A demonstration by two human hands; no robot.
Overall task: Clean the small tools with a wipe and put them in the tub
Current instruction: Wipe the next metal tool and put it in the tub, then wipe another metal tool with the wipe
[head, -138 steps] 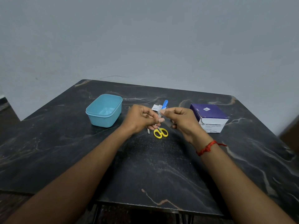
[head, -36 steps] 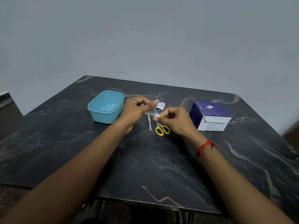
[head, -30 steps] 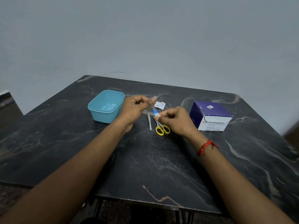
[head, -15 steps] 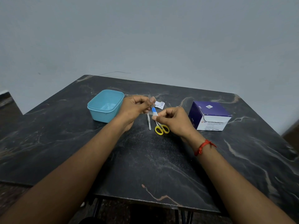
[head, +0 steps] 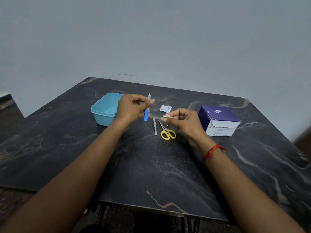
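Marbled table (head: 151, 165) (blue tub (head: 103, 118)), grey wall (head: 151, 39)

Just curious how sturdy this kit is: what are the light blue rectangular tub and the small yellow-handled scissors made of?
The light blue rectangular tub looks like moulded plastic: even colour, rounded corners, soft sheen. The small yellow-handled scissors seem to have glossy plastic loops and thin grey blades, probably metal, though too small to be sure.
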